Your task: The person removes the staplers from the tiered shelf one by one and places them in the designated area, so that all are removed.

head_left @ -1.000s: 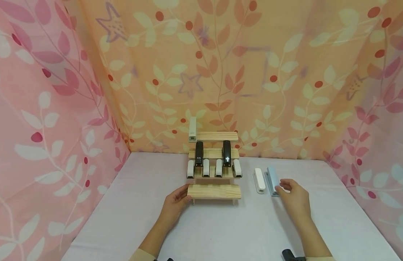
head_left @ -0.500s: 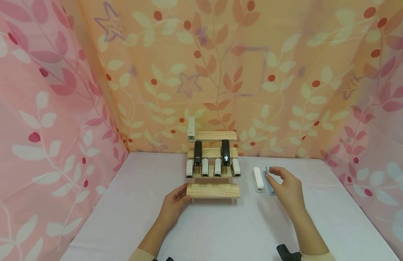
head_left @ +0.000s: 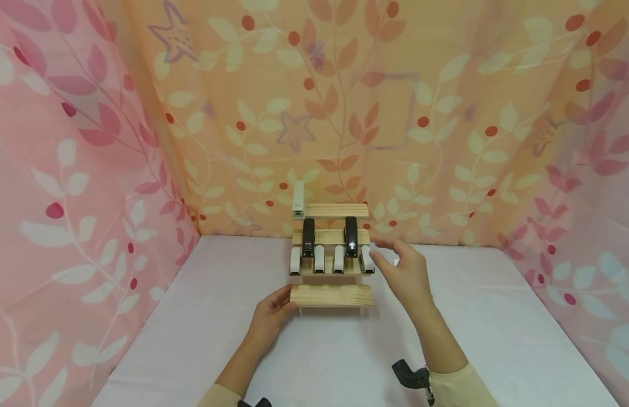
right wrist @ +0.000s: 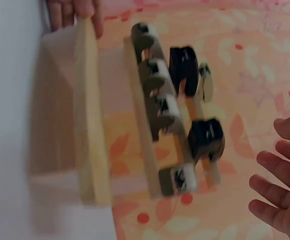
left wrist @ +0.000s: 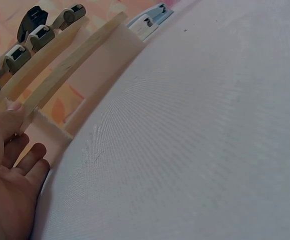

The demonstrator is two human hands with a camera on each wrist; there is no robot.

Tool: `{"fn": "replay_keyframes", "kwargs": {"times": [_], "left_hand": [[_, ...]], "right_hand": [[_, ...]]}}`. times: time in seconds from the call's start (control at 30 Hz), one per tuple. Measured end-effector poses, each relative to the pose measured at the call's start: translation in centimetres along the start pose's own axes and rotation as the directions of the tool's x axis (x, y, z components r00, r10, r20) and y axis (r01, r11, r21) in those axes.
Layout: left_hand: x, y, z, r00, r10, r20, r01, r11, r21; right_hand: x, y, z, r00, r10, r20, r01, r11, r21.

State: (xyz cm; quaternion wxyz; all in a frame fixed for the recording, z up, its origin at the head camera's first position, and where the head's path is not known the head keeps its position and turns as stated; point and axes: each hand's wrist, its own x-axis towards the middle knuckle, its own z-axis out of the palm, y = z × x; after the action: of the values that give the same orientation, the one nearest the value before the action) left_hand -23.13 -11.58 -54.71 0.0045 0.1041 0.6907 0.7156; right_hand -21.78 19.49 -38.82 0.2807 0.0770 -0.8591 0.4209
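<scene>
So on the far left, the left hand point(head_left: 272, 317) is pinching the left end of the wooden rack's point(head_left: 330, 296) front board, thumb on the near side, same grip as a second ago. Moving along the rack, a pale stapler point(head_left: 298, 200) stands at the left end of the top tier, two black staplers point(head_left: 351, 237) sit apart on the tier below, and four white staplers point(head_left: 319, 261) line up on the next one down, the rightmost a bit crooked compared with the others. The big change is the right hand point(head_left: 407, 272): it was over by the blue stapler point(left wrist: 160, 14), and now it's just beside that crooked one. Its fingers are spread wide with nothing in them, though I can't tell if the thumb is touching. The blue stapler and the loose white stapler point(left wrist: 142, 28) are on the tabletop point(head_left: 217, 271) right of the rack, mostly blocked by the right hand in the head view. My read: the loose pair is done with for the moment and the work is now about tidying that row.
</scene>
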Motion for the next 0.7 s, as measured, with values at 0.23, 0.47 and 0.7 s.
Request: {"fn": "replay_keyframes", "kwargs": {"times": [0.23, 0.47, 0.7], "left_hand": [[0.2, -0.3, -0.3, 1.000, -0.017, -0.009, 0.018, 0.999, 0.030], [0.3, -0.2, -0.3, 1.000, -0.009, -0.002, 0.009, 1.000, -0.011], [0.1, -0.2, -0.2, 1.000, -0.005, 0.001, 0.005, 1.000, 0.003]], "right_hand": [[1.7, -3.6, 2.2, 0.999, -0.030, 0.041, 0.029, 0.999, 0.037], [4.1, -6.3, 3.8, 0.993, -0.055, 0.107, 0.050, 0.998, 0.048], [6.6, -7.6, 6.0, 0.981, -0.046, 0.191, 0.038, 0.998, 0.043]]}}
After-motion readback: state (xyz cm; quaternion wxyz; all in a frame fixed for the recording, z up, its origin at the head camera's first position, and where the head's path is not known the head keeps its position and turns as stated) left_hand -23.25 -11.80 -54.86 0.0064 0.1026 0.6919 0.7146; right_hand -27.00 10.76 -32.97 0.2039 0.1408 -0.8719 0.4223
